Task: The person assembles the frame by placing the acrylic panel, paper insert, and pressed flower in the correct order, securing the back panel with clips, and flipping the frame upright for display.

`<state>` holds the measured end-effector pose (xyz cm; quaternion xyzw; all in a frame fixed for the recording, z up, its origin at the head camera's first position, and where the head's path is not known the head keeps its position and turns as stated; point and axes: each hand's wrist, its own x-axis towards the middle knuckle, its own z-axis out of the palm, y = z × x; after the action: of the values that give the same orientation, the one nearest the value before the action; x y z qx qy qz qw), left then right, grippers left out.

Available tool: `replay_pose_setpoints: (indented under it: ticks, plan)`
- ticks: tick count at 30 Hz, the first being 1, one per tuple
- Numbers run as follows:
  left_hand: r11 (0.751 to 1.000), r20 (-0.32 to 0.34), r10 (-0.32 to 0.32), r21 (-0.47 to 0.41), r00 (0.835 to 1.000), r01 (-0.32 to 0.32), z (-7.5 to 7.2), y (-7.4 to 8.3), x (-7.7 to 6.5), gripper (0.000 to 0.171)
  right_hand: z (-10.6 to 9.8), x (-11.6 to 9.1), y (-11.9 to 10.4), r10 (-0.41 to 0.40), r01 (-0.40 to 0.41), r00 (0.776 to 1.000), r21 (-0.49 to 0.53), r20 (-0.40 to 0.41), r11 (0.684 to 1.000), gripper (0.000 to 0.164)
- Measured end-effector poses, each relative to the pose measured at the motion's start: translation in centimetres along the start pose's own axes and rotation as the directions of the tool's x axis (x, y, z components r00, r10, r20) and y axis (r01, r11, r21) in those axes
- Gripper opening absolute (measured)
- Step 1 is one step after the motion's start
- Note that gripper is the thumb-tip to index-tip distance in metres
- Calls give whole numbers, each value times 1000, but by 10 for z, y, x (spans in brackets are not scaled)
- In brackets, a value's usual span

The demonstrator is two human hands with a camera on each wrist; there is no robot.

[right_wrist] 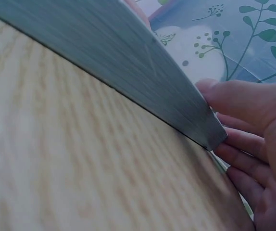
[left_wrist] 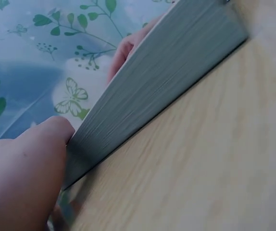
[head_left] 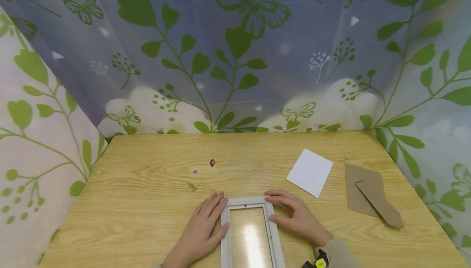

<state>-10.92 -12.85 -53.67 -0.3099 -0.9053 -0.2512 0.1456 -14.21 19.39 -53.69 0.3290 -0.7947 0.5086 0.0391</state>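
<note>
A pale grey rectangular picture frame [head_left: 250, 201] lies at the table's front middle, wood grain showing through its opening. My left hand [head_left: 200, 229] holds its left side, thumb on the border and fingers along the outer edge near the far corner. At the opposite side, my right hand [head_left: 298, 215] grips the far right corner, its thumb on the right border. Both wrist views show the frame's side wall [left_wrist: 143, 91] standing on the wood. In the right wrist view, the thumb [right_wrist: 248, 98] touches the top edge and fingers curl at the corner.
Right of the frame lie a white card [head_left: 310, 173] and a brown backing board [head_left: 358, 196] with its stand leg [head_left: 380, 206]. Beyond my left hand are a small red flower [head_left: 212, 163], a pale flower [head_left: 194, 172] and a green sprig [head_left: 193, 186]. Leaf-patterned curtains [head_left: 239, 96] border the table.
</note>
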Motion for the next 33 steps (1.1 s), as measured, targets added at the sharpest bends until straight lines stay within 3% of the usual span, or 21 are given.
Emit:
replay_pose_setpoints:
  ticks: [3,7,12,15,18,24,27,29,33]
  plan:
    - [997,46,9,80,999,-13,0,5,-5,66,-4,7,-1,22,-22,999,-4,-24,1000,41]
    - [994,80,-3,108,997,-6,-1,9,-10,70,-15,32,-9,66,-69,996,-55,-55,996,35]
    - [994,69,7,107,998,-15,-1,10,-10,72,-31,76,-12,250,-247,968,-116,7,962,45]
    - [996,68,4,83,998,-10,-2,9,-10,71,-36,103,-11,380,-359,922,-201,72,911,64]
    - [998,75,-2,58,997,-2,-2,8,-10,71,-35,125,-8,457,-393,881,-354,118,848,83]
    - [999,90,-13,49,996,9,-3,8,-12,72,-16,153,-10,580,-401,808,-623,106,672,97]
    - [999,89,-13,49,996,9,-4,8,-13,73,-5,161,-16,646,-427,759,-683,86,593,99]
    - [999,82,-10,52,997,5,-4,9,-14,73,2,165,-20,678,-454,733,-696,64,557,106]
    - [999,80,-9,43,997,6,-5,9,-13,72,10,170,-23,717,-528,697,-677,-1,513,118]
